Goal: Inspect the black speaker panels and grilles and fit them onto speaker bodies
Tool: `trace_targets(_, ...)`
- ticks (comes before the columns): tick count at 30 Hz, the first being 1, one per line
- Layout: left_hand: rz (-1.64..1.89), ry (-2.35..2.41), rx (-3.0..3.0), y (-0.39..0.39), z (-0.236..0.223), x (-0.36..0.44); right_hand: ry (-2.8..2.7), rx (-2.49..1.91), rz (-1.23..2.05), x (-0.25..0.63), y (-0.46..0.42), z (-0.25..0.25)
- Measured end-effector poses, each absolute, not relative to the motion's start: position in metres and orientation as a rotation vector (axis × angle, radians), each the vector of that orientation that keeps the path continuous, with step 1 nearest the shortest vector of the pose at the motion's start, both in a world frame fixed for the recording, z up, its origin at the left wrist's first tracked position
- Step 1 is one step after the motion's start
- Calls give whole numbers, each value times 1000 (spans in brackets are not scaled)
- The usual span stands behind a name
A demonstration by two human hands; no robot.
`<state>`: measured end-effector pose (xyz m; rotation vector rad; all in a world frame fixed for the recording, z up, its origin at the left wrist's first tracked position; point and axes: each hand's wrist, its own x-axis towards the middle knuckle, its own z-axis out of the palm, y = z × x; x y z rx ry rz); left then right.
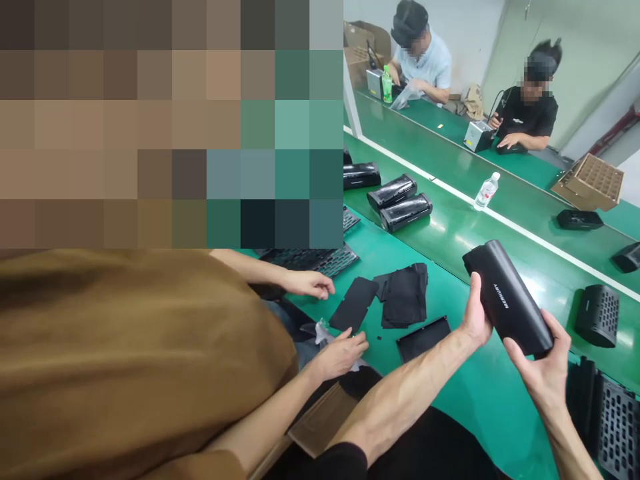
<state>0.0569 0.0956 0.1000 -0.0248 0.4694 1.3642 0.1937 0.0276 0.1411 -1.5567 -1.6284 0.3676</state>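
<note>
A smooth black plastic casing (510,300), rounded and marked MERKURY in white, is held up at a tilt over the green worktop. My left hand (477,317) grips its left side near the upper end, thumb against the face. My right hand (545,360) wraps round its lower right end, with thumb and fingers on either side. The undersides of both grips are hidden. Below my left hand a flat black panel (424,339) lies on the worktop, partly behind my forearm. Near it is a stack of black sheets (405,297).
A co-worker in a brown top (125,360) sits close at left, hands (343,353) near a loose black sheet (355,303). Black casings (406,212) and a water bottle (487,192) stand beyond. Perforated black panels (617,427) lie at right. Two people work across the bench.
</note>
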Motion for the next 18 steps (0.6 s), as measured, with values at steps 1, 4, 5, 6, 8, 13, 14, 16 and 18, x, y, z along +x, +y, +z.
trace_targets(1, 1374, 526, 64, 99, 100, 44, -1594, -1611, 409, 201, 25, 151)
trace_targets(4, 1437, 628, 501, 115, 109, -8, -1575, -1697, 502, 224, 14, 176)
trace_targets(5, 1405, 597, 696, 121, 114, -25, -1601, -1695, 529, 230, 11, 181)
trace_targets(6, 1327, 546, 878, 126, 120, -39, -1629, -1688, 551, 235, 8, 184)
trace_targets(8, 1186, 469, 1118, 133, 131, -55, -1655, -1679, 570, 242, 7, 186)
trace_targets(13, 1264, 573, 1072, 127, 127, -42, -1574, -1753, 695, 257, 12, 182)
trace_targets(14, 1287, 579, 999, 123, 121, -35, -1565, -1744, 745, 260, 11, 180)
trace_targets(16, 1327, 549, 787, 113, 107, -19, -1544, -1628, 846, 264, 8, 173)
trace_targets(18, 1329, 478, 516, 98, 96, 3, -1559, -1533, 848, 260, 6, 161)
